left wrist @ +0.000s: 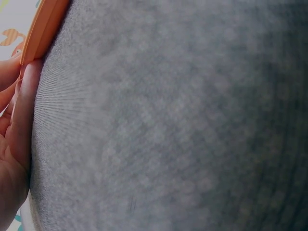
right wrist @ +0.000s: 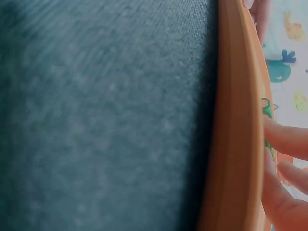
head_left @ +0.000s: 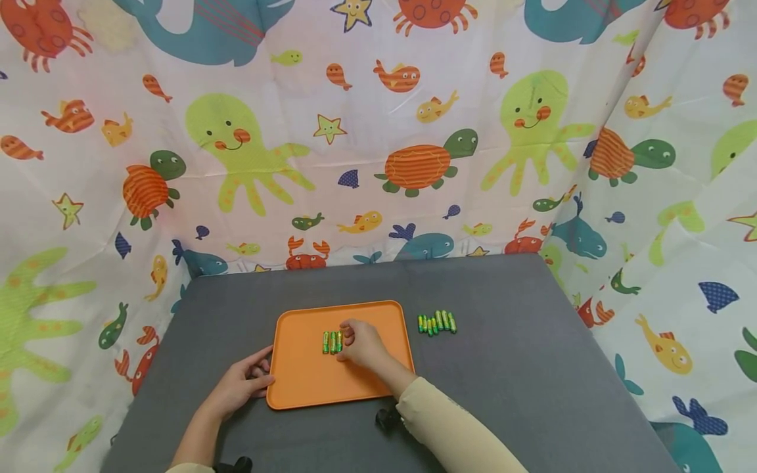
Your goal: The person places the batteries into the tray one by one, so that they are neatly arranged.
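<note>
An orange tray point(head_left: 296, 384) lies on the grey table. Three small green-and-yellow batteries stand side by side near its middle, with the left one point(head_left: 326, 342) and the middle one point(head_left: 333, 342) apart from any finger. My right hand point(head_left: 363, 345) holds the rightmost battery point(head_left: 340, 341) by its ends, between thumb and fingers. Part of a green battery point(right wrist: 266, 107) shows beyond the tray rim in the right wrist view, beside the right fingers. At the tray's left edge, my left hand point(head_left: 239, 384) grips the rim with thumb and fingers; the left wrist view shows them at the rim point(left wrist: 45, 29).
Several more green batteries point(head_left: 436, 322) lie in a row on the table point(head_left: 503, 368), right of the tray. A curtain point(head_left: 355, 157) printed with sea animals hangs behind the table and along both sides. Dark wrist-camera parts point(head_left: 387, 418) show below the right sleeve.
</note>
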`<state>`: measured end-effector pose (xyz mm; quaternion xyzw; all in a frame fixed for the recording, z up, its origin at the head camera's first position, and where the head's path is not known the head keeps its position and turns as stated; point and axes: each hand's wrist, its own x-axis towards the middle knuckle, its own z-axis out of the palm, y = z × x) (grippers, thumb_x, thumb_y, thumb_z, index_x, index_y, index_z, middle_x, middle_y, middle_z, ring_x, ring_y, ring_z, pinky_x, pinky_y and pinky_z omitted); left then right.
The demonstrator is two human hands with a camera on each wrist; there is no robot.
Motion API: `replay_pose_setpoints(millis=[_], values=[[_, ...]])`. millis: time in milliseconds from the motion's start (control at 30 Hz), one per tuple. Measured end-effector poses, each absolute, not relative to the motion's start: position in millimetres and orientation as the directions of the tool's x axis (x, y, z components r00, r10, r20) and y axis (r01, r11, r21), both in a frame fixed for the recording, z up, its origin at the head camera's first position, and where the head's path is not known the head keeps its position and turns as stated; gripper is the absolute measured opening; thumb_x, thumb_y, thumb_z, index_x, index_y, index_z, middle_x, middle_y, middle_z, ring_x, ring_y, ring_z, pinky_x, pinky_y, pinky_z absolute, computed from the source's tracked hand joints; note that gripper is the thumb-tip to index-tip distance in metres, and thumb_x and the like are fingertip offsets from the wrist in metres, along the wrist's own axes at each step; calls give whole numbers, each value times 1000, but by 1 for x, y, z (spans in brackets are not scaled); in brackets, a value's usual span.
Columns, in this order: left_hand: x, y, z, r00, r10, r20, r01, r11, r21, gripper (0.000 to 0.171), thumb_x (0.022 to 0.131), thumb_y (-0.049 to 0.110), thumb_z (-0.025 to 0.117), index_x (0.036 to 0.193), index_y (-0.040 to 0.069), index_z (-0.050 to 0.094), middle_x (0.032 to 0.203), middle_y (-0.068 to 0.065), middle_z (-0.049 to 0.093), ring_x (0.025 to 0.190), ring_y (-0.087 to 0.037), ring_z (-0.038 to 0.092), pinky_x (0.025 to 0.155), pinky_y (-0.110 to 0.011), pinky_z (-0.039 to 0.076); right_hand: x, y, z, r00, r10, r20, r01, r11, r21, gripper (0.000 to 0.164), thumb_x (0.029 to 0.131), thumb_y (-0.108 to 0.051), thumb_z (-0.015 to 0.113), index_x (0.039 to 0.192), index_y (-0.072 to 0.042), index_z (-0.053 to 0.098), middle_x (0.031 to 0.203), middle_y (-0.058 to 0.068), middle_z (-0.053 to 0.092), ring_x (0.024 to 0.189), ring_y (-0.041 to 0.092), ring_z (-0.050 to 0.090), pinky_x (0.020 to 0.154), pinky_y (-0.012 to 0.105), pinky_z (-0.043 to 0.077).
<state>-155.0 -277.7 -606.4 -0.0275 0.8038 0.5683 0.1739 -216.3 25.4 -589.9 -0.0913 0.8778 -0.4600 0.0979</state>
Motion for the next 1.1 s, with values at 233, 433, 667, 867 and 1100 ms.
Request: replay_pose_setpoints(millis=[233, 433, 667, 867, 1100], values=[[-157, -276, -605, -940, 131, -314, -249, 367, 897, 74, 92, 13, 74, 157, 14, 38, 113, -13, 51, 89, -20, 56, 70, -34, 59, -216, 29, -589, -960, -253, -119, -32, 523, -852, 71, 71, 0, 90, 135, -9, 61, 107, 6, 63, 87, 15, 60, 74, 29, 53], [-156, -276, -607, -939, 133, -317, -250, 370, 895, 74, 92, 14, 74, 157, 15, 38, 112, -13, 50, 88, -21, 56, 70, -34, 59, -215, 35, -586, -955, -269, -121, -32, 504, -863, 74, 73, -2, 90, 139, -9, 58, 112, 7, 63, 89, 14, 61, 76, 29, 55], [-157, -278, -609, -937, 136, -322, -253, 373, 893, 74, 93, 15, 74, 157, 15, 38, 113, -13, 50, 88, -22, 56, 70, -35, 59, -215, 49, -571, -956, -282, -83, -59, 461, -885, 71, 77, -1, 86, 141, -8, 56, 115, 13, 64, 95, 22, 66, 75, 32, 57], [-157, -279, -610, -936, 134, -324, -256, 372, 892, 74, 92, 13, 75, 157, 14, 38, 112, -13, 50, 87, -22, 57, 70, -35, 59, -216, 70, -558, -946, -323, -18, -131, 432, -892, 66, 83, -4, 83, 143, -9, 54, 121, 17, 63, 106, 32, 66, 81, 35, 58], [-158, -278, -609, -937, 122, -327, -262, 372, 891, 74, 91, 13, 75, 156, 14, 39, 111, -12, 50, 87, -22, 56, 69, -35, 59, -216, 97, -548, -958, -283, 46, -159, 391, -906, 70, 82, -2, 82, 144, -13, 52, 122, 19, 64, 107, 36, 66, 81, 35, 59]])
